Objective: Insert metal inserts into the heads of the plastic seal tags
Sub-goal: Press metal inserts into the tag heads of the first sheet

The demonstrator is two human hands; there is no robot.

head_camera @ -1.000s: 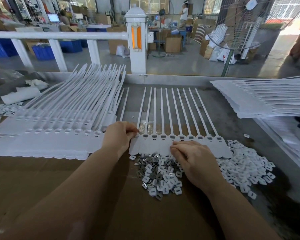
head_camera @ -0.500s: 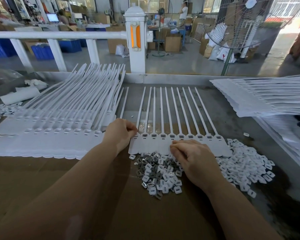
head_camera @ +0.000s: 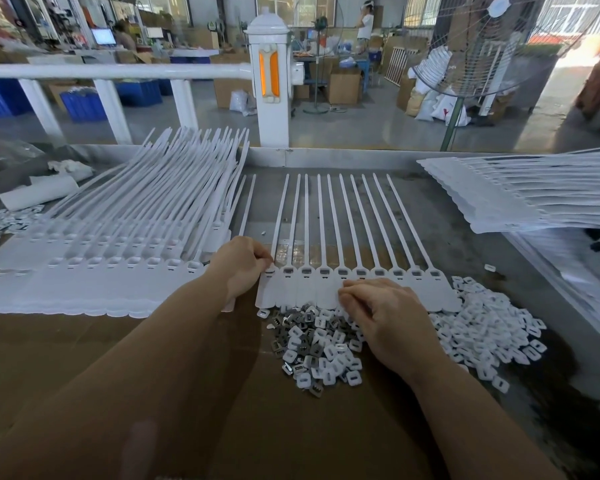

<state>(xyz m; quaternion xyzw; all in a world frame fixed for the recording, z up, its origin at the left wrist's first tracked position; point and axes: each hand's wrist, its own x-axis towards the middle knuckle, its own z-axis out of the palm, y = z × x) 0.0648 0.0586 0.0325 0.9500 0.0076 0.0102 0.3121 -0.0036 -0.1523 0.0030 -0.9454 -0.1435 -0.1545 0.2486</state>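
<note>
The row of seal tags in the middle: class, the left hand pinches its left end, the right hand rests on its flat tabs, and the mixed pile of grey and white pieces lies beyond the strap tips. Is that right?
Not quite. The head view shows the mixed pile lying in front of the row of seal tags, just below the flat tabs and beside the right hand, not beyond the strap tips. The left hand does pinch the left end.

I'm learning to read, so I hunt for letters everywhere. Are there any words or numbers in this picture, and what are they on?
No words or numbers can be read here.
Tags: plain white, no print.
Inserts: no marks that show.
Screen far back: lit, but too small and blurred to read.
White sack on the floor: a red mark, too blurred to read.
</note>
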